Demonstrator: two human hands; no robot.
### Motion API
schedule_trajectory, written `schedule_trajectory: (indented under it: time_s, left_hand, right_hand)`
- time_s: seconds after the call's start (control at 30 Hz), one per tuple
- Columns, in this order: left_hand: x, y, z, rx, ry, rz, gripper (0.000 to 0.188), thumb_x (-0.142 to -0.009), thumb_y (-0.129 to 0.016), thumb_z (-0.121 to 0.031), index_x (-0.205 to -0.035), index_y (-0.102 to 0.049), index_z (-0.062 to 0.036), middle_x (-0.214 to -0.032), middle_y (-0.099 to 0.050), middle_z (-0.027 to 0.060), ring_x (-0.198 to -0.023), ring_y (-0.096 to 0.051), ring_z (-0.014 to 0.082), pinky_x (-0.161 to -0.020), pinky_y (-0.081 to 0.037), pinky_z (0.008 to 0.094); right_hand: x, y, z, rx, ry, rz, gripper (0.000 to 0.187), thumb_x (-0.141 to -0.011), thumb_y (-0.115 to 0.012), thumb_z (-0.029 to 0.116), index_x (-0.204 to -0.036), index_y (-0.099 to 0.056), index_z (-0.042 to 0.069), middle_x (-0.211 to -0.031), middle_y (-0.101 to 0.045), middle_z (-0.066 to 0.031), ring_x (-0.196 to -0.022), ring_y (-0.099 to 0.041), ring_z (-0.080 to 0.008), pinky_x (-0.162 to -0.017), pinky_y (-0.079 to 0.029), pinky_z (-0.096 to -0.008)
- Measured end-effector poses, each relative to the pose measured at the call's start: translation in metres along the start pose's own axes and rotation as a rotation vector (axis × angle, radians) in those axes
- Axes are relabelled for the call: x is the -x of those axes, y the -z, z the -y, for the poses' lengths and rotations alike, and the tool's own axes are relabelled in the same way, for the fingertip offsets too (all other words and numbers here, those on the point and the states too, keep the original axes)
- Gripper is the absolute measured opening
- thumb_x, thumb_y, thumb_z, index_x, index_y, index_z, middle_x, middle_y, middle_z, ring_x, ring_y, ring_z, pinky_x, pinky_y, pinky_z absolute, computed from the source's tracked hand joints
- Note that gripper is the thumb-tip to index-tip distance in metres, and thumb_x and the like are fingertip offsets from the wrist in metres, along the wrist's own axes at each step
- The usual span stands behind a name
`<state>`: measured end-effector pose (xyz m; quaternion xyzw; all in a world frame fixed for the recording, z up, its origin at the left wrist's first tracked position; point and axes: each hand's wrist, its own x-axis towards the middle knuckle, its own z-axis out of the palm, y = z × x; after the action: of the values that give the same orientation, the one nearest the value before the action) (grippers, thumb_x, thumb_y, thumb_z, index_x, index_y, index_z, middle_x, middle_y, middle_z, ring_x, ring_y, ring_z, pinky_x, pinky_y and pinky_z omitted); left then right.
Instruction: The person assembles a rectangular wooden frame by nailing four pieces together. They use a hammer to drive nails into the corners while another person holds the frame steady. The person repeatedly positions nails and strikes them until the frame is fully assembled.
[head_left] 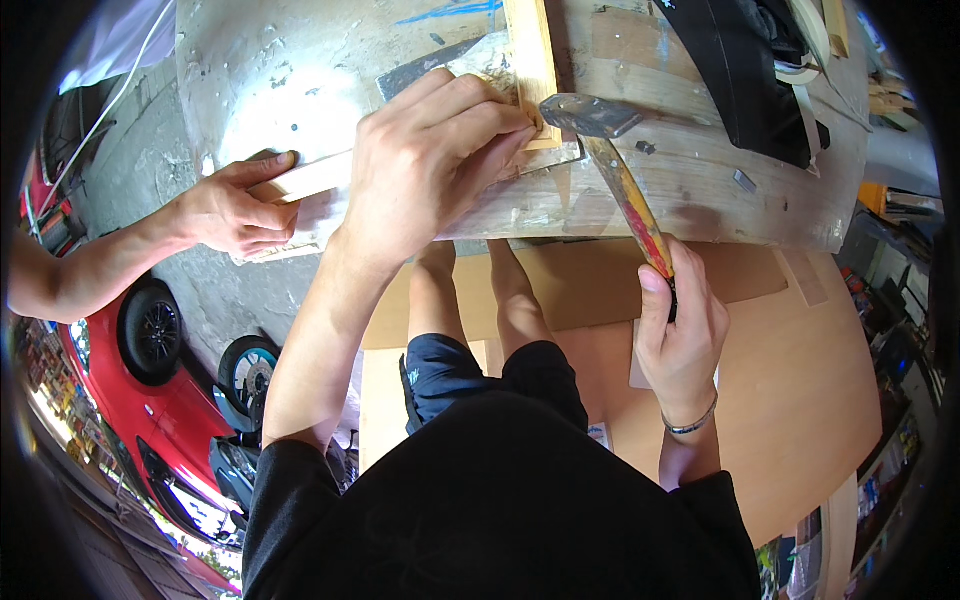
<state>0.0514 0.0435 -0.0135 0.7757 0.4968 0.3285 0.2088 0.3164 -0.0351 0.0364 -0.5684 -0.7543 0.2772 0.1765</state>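
The right grip point(690, 335) hugs the hammer point(622, 188). Left of its head, the left grip point(420, 165) is pinched at the wood strip point(532, 50); I can't tell on what. Below the hammer, a label point(599, 435) is too tiny to read.

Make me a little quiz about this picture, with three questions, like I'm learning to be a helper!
1. Pick one: what does the right hand hold?
A) a saw
B) a hammer
C) a paintbrush

2. True or false: the left hand is close to one end of a wooden strip.

3. What colour is the car on the left side of the picture?

Key: 1. B; 2. True; 3. Red.
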Motion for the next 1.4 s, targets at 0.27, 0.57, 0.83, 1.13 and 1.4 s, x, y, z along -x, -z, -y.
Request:
schedule_trajectory:
  time_s: [0.27, 0.57, 0.83, 1.13, 1.4]
  left_hand:
    - [0.001, -0.001, 0.001, 0.060, 0.024, -0.045, 0.015, -0.077, -0.084, -0.002, -0.089, -0.077, -0.0020, -0.087, -0.073, 0.0067, -0.076, -0.065, 0.0220, -0.067, -0.052, 0.0312]
    - [0.003, -0.001, 0.003, 0.071, 0.017, -0.046, 0.015, -0.076, -0.085, -0.002, -0.088, -0.076, -0.0012, -0.086, -0.072, 0.0068, -0.075, -0.063, 0.0227, -0.066, -0.051, 0.0329]
    - [0.004, -0.001, 0.004, 0.081, 0.009, -0.059, 0.017, -0.075, -0.085, -0.003, -0.089, -0.076, -0.0022, -0.086, -0.071, 0.0068, -0.076, -0.065, 0.0238, -0.068, -0.052, 0.0335]
    - [0.005, -0.002, 0.006, 0.058, 0.023, -0.039, 0.016, -0.077, -0.086, -0.006, -0.092, -0.080, -0.0039, -0.085, -0.072, 0.0070, -0.077, -0.066, 0.0233, -0.068, -0.053, 0.0336]
    - [0.006, -0.004, 0.010, 0.090, 0.039, -0.063, 0.018, -0.077, -0.086, -0.008, -0.095, -0.081, -0.0067, -0.085, -0.073, 0.0060, -0.078, -0.068, 0.0230, -0.070, -0.054, 0.0339]
  right_hand:
    - [-0.004, 0.003, 0.007, 0.016, 0.011, -0.016, 0.031, -0.101, -0.068, 0.011, -0.124, -0.060, -0.008, -0.106, -0.071, -0.0224, -0.091, -0.073, -0.0389, -0.075, -0.060, -0.0415]
    - [-0.009, 0.007, 0.012, 0.108, 0.069, -0.015, 0.027, -0.103, -0.065, 0.012, -0.122, -0.062, -0.006, -0.108, -0.072, -0.0202, -0.091, -0.074, -0.0363, -0.074, -0.060, -0.0392]
    - [-0.010, 0.012, 0.017, 0.139, 0.026, 0.015, 0.026, -0.103, -0.065, 0.012, -0.122, -0.062, -0.004, -0.109, -0.073, -0.0195, -0.092, -0.074, -0.0362, -0.076, -0.059, -0.0400]
    - [-0.006, 0.016, 0.018, 0.152, -0.070, 0.047, 0.027, -0.103, -0.065, 0.012, -0.124, -0.062, -0.005, -0.110, -0.072, -0.0209, -0.092, -0.073, -0.0379, -0.076, -0.059, -0.0405]
    - [-0.005, 0.016, 0.018, 0.149, -0.060, 0.029, 0.028, -0.103, -0.065, 0.013, -0.124, -0.062, -0.006, -0.109, -0.072, -0.0214, -0.092, -0.074, -0.0379, -0.076, -0.059, -0.0412]
